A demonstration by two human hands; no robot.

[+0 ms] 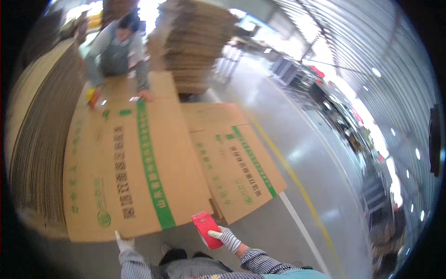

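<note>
So the big cardboard sheet (100, 153) is lying flat as the work surface, near edge facing the wearer; around it a grey floor (278, 116) is stretching off to the right, with a yellow line (292, 172) curving along it and corrugated metal cladding (395, 69) rising beyond; a tall stack of cardboard (42, 139) is crowding the sheet's left edge; a smaller printed sheet (216, 158) is sitting along the right edge; another pile (200, 46) is looming past the far right corner; a co-worker (116, 58) is leaning over the far edge, one hand there holding an orange-and-yellow thing (94, 96); the gloved right hand (227, 238) is gripping a red block (204, 227) just off the near right corner, its long axis slanting forward and a bit left; the gloved left hand (124, 244) is reaching the near edge by the left corner, can't tell if it's pinching; the sheet's long axis is running from wearer to co-worker, green stripe roughly following it.
</note>
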